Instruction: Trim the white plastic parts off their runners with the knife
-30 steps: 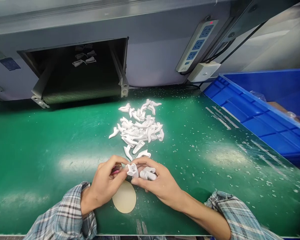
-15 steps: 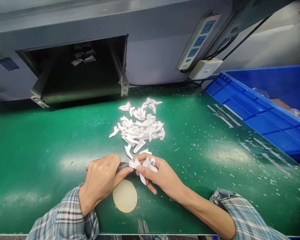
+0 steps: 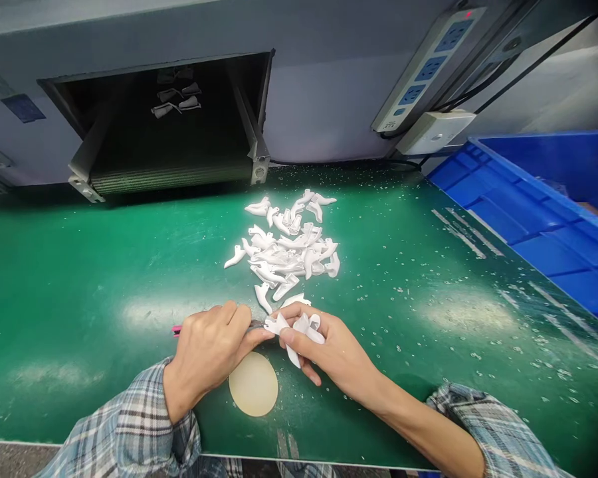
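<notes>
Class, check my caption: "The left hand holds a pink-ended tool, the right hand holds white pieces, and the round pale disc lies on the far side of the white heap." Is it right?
Not quite: the head view shows the round pale disc on the near side of the white heap. The left hand does hold a pink-ended tool, and the right hand white pieces.
</notes>
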Tool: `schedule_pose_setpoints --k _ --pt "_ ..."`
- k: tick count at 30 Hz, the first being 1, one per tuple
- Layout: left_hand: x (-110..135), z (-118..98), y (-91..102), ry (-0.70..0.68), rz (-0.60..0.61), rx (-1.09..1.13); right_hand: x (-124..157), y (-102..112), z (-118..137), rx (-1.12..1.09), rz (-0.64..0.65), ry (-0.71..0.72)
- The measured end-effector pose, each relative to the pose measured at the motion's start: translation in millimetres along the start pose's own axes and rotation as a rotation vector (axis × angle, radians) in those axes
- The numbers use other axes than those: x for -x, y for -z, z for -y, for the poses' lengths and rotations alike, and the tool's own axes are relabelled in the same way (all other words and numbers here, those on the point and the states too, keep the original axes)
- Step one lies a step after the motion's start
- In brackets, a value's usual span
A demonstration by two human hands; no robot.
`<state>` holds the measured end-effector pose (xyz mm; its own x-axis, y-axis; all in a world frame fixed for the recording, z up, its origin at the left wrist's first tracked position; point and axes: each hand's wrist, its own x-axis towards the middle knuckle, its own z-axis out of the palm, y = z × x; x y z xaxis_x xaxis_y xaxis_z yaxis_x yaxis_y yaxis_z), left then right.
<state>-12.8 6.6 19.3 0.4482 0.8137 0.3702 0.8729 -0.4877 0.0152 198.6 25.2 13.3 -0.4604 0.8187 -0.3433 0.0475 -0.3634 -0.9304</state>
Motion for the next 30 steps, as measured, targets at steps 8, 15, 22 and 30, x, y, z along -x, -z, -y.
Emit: schedule_pose_setpoints --k 8,15,22,30 --pt "1.9 1.7 1.3 -0.021 -0.001 0.177 -0.5 0.1 -4.5 -0.106 0.033 0.009" --pt "4.8 4.6 -4.5 0.126 0.027 0.581 -4.4 0.3 -6.8 -0.351 0.096 -0.031" --pt "-0.5 -0.8 1.4 0.188 0.105 0.793 -4.9 -1.2 -3.4 -0.488 0.027 -0.047" --pt "4.9 0.3 -5.5 0.257 0.104 0.865 -6.1 -1.4 -1.4 -0.514 -0.022 -0.034"
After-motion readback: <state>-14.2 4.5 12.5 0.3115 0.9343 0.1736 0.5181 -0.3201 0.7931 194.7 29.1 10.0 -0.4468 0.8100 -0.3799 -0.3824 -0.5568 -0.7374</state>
